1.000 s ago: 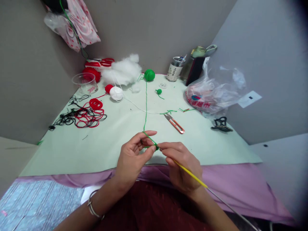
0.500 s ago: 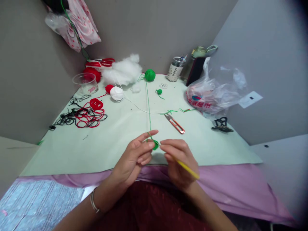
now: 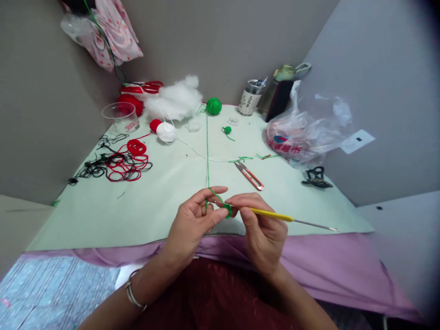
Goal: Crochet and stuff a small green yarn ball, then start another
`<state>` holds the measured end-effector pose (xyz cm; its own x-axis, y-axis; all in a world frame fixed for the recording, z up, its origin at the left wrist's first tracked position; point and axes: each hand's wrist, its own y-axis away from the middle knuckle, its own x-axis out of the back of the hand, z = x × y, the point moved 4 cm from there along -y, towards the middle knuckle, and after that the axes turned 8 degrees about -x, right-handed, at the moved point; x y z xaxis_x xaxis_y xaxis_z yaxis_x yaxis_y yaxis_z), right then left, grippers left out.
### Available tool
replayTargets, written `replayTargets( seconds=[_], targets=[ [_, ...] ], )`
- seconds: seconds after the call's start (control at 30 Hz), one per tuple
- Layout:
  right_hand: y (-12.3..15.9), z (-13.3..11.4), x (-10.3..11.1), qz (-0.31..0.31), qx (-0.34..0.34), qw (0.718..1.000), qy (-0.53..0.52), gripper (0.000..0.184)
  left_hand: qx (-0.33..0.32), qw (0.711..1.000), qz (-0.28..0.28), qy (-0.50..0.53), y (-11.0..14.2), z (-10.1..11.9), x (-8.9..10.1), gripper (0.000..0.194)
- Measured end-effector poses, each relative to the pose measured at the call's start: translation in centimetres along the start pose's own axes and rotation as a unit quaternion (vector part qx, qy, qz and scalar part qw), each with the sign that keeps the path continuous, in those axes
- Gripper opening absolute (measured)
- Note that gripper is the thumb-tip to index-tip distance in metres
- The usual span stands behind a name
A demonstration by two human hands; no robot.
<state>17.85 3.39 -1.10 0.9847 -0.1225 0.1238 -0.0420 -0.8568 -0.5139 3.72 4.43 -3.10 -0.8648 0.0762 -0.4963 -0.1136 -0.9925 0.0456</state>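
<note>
My left hand (image 3: 195,220) pinches a small green crochet piece (image 3: 227,211) between thumb and fingers, with green yarn (image 3: 207,160) running over its raised index finger. That strand leads back across the table to a green yarn ball (image 3: 213,106). My right hand (image 3: 263,224) grips a crochet hook (image 3: 271,214) by its yellow handle. The hook's thin metal tip lies at the green piece, close to the left fingers; its other metal end points right. Whether the tip passes through a stitch is too small to tell.
Orange thread snips (image 3: 252,178) lie beyond my hands, near green yarn scraps (image 3: 242,159). Tangled red and black yarn (image 3: 127,162), white stuffing (image 3: 175,101) and a clear cup (image 3: 121,120) are left. A plastic bag (image 3: 299,133) and black hair claw (image 3: 316,178) are right.
The crochet hook has swung from slanting down toward me to lying nearly level, its far end now pointing right. My right hand has turned with it, closer to the left fingers.
</note>
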Motion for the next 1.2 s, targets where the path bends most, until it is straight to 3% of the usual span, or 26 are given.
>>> replayTargets(
  seconds=[0.13, 0.2, 0.27, 0.33, 0.4, 0.5, 0.67, 0.83, 0.97, 1.2],
  targets=[
    [0.7, -0.3, -0.1, -0.017, 0.099, 0.982, 0.157, 0.033, 0.035, 0.997, -0.003, 0.063, -0.1, -0.3, -0.2, 0.042],
    [0.8, -0.4, 0.1, -0.014, 0.122, 0.977, 0.176, 0.033, 0.078, 0.992, -0.015, 0.102, -0.2, -0.4, -0.2, 0.041],
    [0.3, -0.3, 0.6, 0.018, 0.078, 0.99, 0.114, 0.027, 0.098, 0.987, -0.011, 0.124, -0.3, -0.4, 0.1, 0.035],
    [-0.3, 0.0, 1.0, 0.047, 0.006, 0.999, 0.022, 0.022, 0.077, 0.99, 0.013, 0.116, -0.5, 0.0, 0.4, 0.029],
    [-0.7, 0.1, 0.9, 0.032, -0.038, 0.998, -0.038, 0.02, 0.043, 0.996, 0.025, 0.077, -0.5, 0.3, 0.5, 0.025],
    [-0.9, 0.1, 0.3, -0.014, -0.039, 0.997, -0.06, 0.017, 0.011, 0.999, 0.015, 0.029, -0.2, 0.4, 0.3, 0.026],
    [-0.7, 0.7, 0.5, 0.001, -0.069, 0.995, -0.078, 0.019, -0.017, 1.0, 0.015, -0.005, 0.0, 0.1, 0.4, 0.038],
    [-0.6, 1.7, 0.7, -0.024, -0.114, 0.981, -0.152, 0.021, -0.028, 0.999, 0.005, -0.027, -0.1, 0.3, 0.8, 0.033],
    [-0.5, 1.5, 0.9, -0.038, -0.1, 0.979, -0.173, 0.021, -0.031, 0.998, -0.003, -0.046, 0.1, 0.4, 0.7, 0.028],
    [-0.3, -0.3, 1.4, -0.067, 0.007, 0.998, -0.012, 0.024, -0.058, 0.992, 0.017, -0.112, 0.2, 0.9, 0.6, 0.028]
  ],
)
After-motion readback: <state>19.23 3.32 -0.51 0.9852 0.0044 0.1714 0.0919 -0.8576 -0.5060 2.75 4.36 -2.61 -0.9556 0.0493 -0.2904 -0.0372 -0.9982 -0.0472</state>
